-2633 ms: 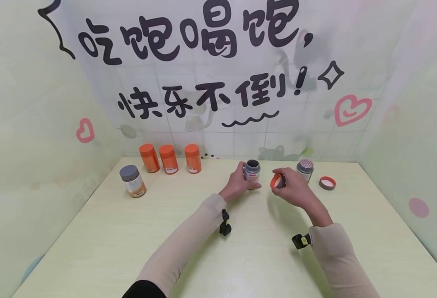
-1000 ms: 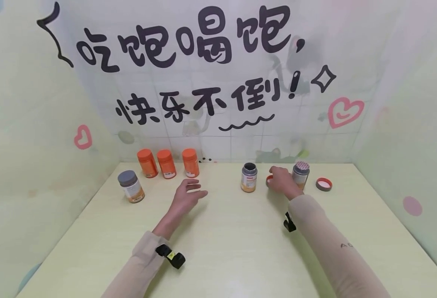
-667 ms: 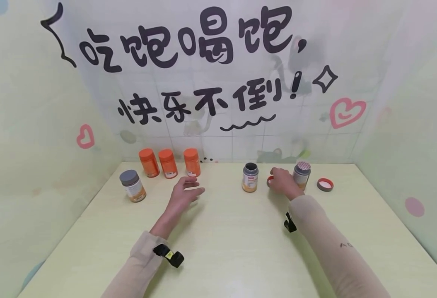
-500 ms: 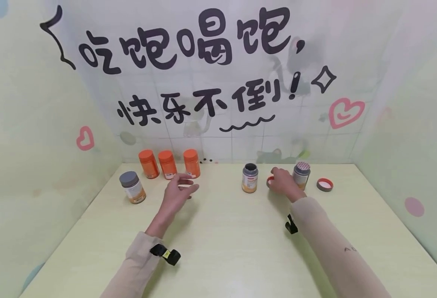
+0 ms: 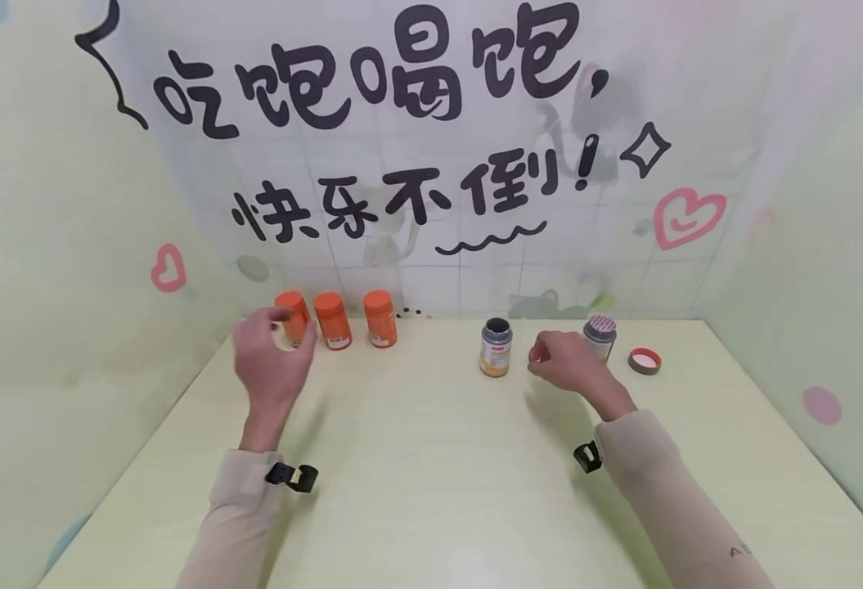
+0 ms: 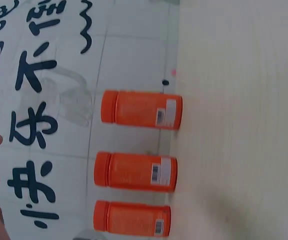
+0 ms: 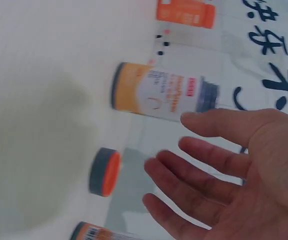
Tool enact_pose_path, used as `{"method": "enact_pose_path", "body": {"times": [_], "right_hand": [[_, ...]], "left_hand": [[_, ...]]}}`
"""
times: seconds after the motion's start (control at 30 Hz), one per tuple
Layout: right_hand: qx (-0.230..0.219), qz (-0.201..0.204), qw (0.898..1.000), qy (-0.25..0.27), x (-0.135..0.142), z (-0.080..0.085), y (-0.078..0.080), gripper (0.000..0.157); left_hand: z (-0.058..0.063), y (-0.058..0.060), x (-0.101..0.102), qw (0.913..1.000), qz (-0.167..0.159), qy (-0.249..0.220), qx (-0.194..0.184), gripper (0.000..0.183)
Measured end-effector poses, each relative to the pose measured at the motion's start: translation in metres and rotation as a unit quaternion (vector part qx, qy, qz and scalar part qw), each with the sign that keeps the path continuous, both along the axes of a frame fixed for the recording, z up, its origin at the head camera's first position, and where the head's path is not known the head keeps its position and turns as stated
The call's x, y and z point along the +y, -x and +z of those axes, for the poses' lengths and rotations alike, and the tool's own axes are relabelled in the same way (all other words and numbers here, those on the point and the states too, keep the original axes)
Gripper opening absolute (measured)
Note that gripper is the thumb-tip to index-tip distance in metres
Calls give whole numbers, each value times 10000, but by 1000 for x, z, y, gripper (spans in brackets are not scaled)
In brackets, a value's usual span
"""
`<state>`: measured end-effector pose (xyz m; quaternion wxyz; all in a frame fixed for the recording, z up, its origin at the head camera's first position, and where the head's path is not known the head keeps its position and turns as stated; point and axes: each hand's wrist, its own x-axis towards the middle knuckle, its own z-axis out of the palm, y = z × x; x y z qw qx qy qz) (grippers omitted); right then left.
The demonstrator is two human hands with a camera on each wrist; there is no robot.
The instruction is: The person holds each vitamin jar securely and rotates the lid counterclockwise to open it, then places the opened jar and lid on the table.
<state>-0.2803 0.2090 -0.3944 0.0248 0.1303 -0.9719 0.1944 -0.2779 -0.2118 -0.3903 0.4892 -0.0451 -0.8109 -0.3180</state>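
In the head view my left hand [image 5: 272, 360] hovers at the left, thumb and fingers bent with a gap between them. It covers the spot where the grey-lidded jar stood. Its fingers at the left wrist view's edge touch nothing. My right hand [image 5: 567, 360] is raised, fingers loosely bent and holding nothing. Beside it stands an uncapped jar [image 5: 496, 350] with a grey neck and dark mouth. A grey lid [image 7: 104, 171] with an orange inside lies below the right fingers in the right wrist view. Another uncapped jar [image 5: 600, 337], with a patterned seal on top, is partly behind that hand.
Orange jars with orange lids stand along the back wall: a left one [image 5: 294, 319], a middle one [image 5: 333, 321] and a right one [image 5: 380, 319]. A second upturned lid [image 5: 645, 361] lies at the far right. Printed walls close the table [image 5: 431, 474] on three sides.
The left hand left the dark-mouthed jar and swung left, now in front of the grey-lidded jar. The right hand set down the lid it held and has lifted off it.
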Motion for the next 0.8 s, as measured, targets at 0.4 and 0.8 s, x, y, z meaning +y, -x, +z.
{"method": "enact_pose_path", "body": {"times": [0.4, 0.8], "right_hand": [[-397, 1137, 9908, 612, -19, 31, -38, 13], [-435, 1133, 9881, 941, -24, 31, -57, 14]], "left_hand": [[-29, 4, -47, 9790, 638, -1214, -1508, 90], [-55, 9, -67, 9303, -202, -2882, -2260, 97]]}}
